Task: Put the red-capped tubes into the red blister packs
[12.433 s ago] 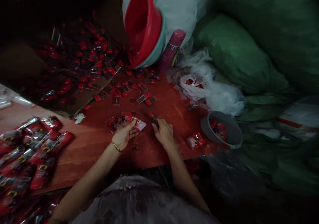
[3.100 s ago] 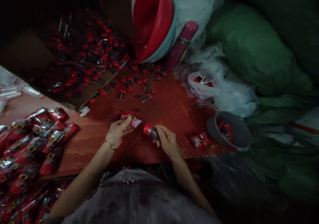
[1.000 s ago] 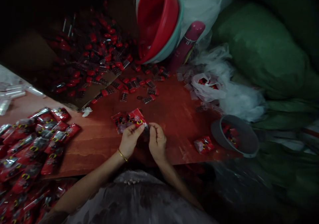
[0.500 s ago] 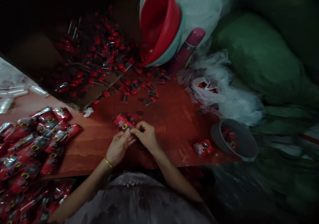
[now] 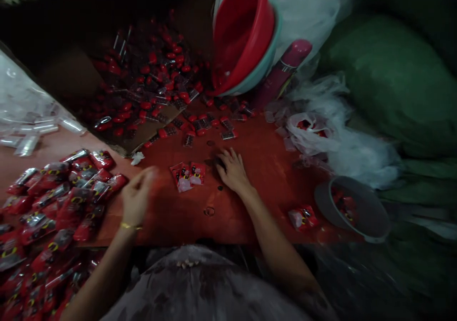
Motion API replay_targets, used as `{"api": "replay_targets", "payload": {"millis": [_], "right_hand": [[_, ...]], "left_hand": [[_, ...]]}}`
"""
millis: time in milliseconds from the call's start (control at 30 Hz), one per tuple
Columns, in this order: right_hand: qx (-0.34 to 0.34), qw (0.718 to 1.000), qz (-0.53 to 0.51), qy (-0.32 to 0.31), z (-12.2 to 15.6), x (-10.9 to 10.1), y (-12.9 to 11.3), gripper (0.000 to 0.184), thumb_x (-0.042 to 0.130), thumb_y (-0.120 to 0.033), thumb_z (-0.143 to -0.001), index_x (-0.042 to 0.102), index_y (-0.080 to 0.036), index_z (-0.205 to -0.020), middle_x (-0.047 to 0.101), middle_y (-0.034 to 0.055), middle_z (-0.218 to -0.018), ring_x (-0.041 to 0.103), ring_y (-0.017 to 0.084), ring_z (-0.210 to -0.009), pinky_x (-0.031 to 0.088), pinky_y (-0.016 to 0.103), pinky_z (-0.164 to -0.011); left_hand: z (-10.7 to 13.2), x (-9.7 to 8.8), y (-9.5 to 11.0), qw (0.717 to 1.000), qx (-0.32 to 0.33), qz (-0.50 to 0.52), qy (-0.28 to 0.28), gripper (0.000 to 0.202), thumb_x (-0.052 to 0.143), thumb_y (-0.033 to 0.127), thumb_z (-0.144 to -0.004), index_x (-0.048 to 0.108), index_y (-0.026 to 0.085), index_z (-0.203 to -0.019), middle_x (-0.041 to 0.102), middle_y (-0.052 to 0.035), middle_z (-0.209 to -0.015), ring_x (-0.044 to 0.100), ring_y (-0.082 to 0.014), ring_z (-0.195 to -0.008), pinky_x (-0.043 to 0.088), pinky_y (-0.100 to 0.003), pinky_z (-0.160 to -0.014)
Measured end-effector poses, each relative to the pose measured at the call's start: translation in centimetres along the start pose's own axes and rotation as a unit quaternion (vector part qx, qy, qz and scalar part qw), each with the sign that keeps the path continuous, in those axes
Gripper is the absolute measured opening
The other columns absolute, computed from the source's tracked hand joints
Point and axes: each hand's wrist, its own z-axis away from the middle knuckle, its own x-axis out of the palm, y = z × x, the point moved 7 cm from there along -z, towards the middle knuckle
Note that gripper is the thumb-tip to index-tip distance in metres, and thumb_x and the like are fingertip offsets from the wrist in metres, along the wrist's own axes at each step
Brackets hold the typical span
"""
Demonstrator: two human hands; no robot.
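Observation:
My left hand point(image 5: 136, 197), with a gold bracelet at the wrist, hangs over the table beside the pile of red packets point(image 5: 76, 199). Motion smears its fingers, and nothing can be made out in them. Further right, my right hand point(image 5: 233, 171) reaches low over the red table top point(image 5: 246, 140) with fingers apart, next to a small dark object point(image 5: 217, 161) partly hidden by the fingertips. Between the hands lie two flat red printed packets point(image 5: 185, 174). A thin dark ring point(image 5: 209, 211) rests nearer the table's front edge.
A big cardboard box point(image 5: 123, 145) at the back left spills small clear items with red caps. Red and pale blue basins point(image 5: 246, 35) lean beside a pink bottle point(image 5: 285, 66). On the right are plastic bags point(image 5: 357, 154), a grey tub point(image 5: 371, 216) and a red packet point(image 5: 303, 217).
My hands have parted: the left moved left toward the pile, the right moved right and forward. The filled red packet they held together is no longer between them. The view has shifted slightly.

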Motion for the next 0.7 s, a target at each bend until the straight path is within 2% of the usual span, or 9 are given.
{"api": "replay_targets", "payload": {"millis": [33, 67, 133, 200, 267, 367, 467, 600, 700], "right_hand": [[-0.006, 1.000, -0.002, -0.005, 1.1, 0.0, -0.5, 0.035, 0.041, -0.028, -0.087, 0.054, -0.017, -0.118, 0.045, 0.0085, -0.137, 0.023, 0.032, -0.135, 0.020, 0.059, -0.106], [-0.011, 1.000, -0.003, -0.006, 2.2, -0.1, -0.9, 0.035, 0.042, -0.028, -0.087, 0.054, -0.017, -0.118, 0.044, 0.0081, -0.138, 0.022, 0.032, -0.135, 0.019, 0.059, -0.106], [-0.013, 1.000, 0.005, 0.007, 4.2, -0.4, -1.5, 0.038, 0.043, -0.031, -0.086, 0.051, -0.016, -0.120, 0.041, 0.0098, -0.139, 0.022, 0.032, -0.135, 0.020, 0.058, -0.106], [-0.013, 0.999, 0.018, 0.033, 5.8, -0.7, -1.8, 0.043, 0.044, -0.035, -0.086, 0.049, -0.013, -0.123, 0.040, 0.0135, -0.140, 0.022, 0.031, -0.135, 0.021, 0.056, -0.106], [-0.015, 0.998, 0.027, 0.059, 6.8, -0.9, -1.9, 0.044, 0.045, -0.036, -0.086, 0.049, -0.012, -0.122, 0.040, 0.0159, -0.139, 0.021, 0.031, -0.135, 0.022, 0.056, -0.106], [-0.018, 0.995, 0.025, 0.091, 7.1, -1.0, -2.0, 0.039, 0.045, -0.035, -0.086, 0.054, -0.013, -0.117, 0.044, 0.0165, -0.136, 0.023, 0.030, -0.135, 0.022, 0.056, -0.106], [-0.024, 0.992, 0.011, 0.121, 6.8, -1.3, -2.5, 0.034, 0.046, -0.034, -0.085, 0.059, -0.014, -0.110, 0.049, 0.0155, -0.131, 0.027, 0.029, -0.134, 0.022, 0.054, -0.107], [-0.036, 0.987, -0.023, 0.156, 7.0, -2.5, -4.0, 0.025, 0.047, -0.030, -0.085, 0.063, -0.018, -0.100, 0.057, 0.0118, -0.124, 0.035, 0.026, -0.130, 0.022, 0.052, -0.107], [0.009, 0.978, -0.093, 0.188, 7.2, -3.6, -4.8, 0.024, 0.047, -0.029, -0.085, 0.063, -0.019, -0.100, 0.063, 0.0097, -0.113, 0.050, 0.023, -0.116, 0.033, 0.044, -0.102]], "left_hand": [[0.2, 3.4, 0.0, 0.980, 0.066, -0.156, -0.106, 0.037, 0.068, 0.038, -0.068, 0.068, 0.018, -0.099, 0.067, -0.0069, -0.109, 0.054, -0.0261, -0.112, 0.034, -0.039, -0.103], [0.7, 6.5, -0.1, 0.931, 0.146, -0.281, -0.180, 0.040, 0.068, 0.035, -0.069, 0.066, 0.020, -0.106, 0.060, -0.0076, -0.122, 0.048, -0.0277, -0.119, 0.029, -0.042, -0.106], [1.3, 11.0, -1.3, 0.820, 0.247, -0.449, -0.257, 0.043, 0.065, 0.031, -0.072, 0.062, 0.021, -0.113, 0.044, -0.0102, -0.138, 0.033, -0.0301, -0.131, 0.020, -0.048, -0.109], [1.3, 13.2, -2.7, 0.732, 0.283, -0.548, -0.290, 0.037, 0.059, 0.027, -0.076, 0.063, 0.022, -0.113, 0.042, -0.0114, -0.139, 0.028, -0.0312, -0.133, 0.018, -0.053, -0.108], [1.2, 13.9, -3.4, 0.683, 0.300, -0.600, -0.290, 0.031, 0.054, 0.028, -0.080, 0.065, 0.024, -0.109, 0.048, -0.0107, -0.134, 0.028, -0.0321, -0.133, 0.018, -0.055, -0.107], [1.5, 13.6, -3.4, 0.658, 0.335, -0.621, -0.264, 0.027, 0.050, 0.031, -0.083, 0.068, 0.028, -0.103, 0.056, -0.0085, -0.127, 0.031, -0.0322, -0.131, 0.019, -0.056, -0.106], [2.3, 13.1, -3.4, 0.659, 0.358, -0.610, -0.255, 0.026, 0.050, 0.027, -0.082, 0.069, 0.030, -0.099, 0.061, -0.0079, -0.121, 0.034, -0.0318, -0.130, 0.018, -0.056, -0.106], [2.8, 12.6, -3.0, 0.693, 0.383, -0.568, -0.225, 0.024, 0.053, 0.029, -0.080, 0.071, 0.030, -0.095, 0.061, -0.0075, -0.120, 0.036, -0.0330, -0.129, 0.018, -0.056, -0.105], [2.8, 12.4, -1.7, 0.734, 0.394, -0.524, -0.175, 0.022, 0.055, 0.033, -0.079, 0.072, 0.027, -0.091, 0.057, -0.0088, -0.126, 0.034, -0.0351, -0.129, 0.017, -0.056, -0.105]]}}
